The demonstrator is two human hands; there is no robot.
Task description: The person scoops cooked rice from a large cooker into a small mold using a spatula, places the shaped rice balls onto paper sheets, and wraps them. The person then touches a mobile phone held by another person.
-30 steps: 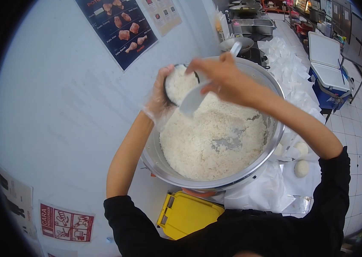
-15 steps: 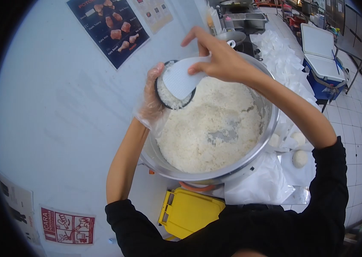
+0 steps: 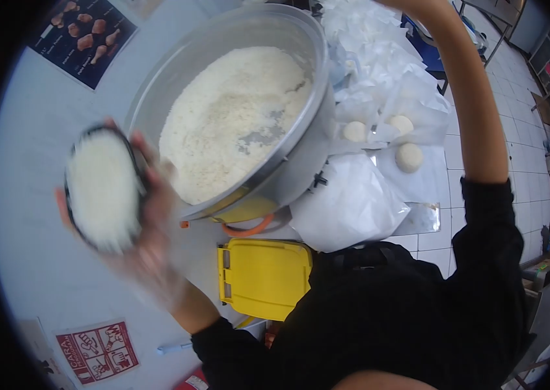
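My left hand point(image 3: 151, 227), in a clear plastic glove, holds a dark-rimmed bowl packed with white rice point(image 3: 104, 190), tilted toward the camera and left of the big metal pot point(image 3: 321, 84). Both hand and bowl are blurred by motion. Loose rice point(image 3: 223, 117) covers much of the pot's bottom, with a bare patch on its right side. Of my right arm, the forearm shows at the upper right; the fingers lie beyond the top edge of the view. The white paddle is not visible.
Rounded rice portions point(image 3: 409, 158) sit on white paper right of the pot, below piled wrappers point(image 3: 369, 52). A white plastic bag point(image 3: 346, 201) lies in front of them. The yellow bin lid point(image 3: 265, 278) is below the pot. A wall stands at left.
My left hand has brought the bowl down and left, away from the pot. My right hand has gone up and right out of view, and the paddle is off the bowl. The view has shifted.
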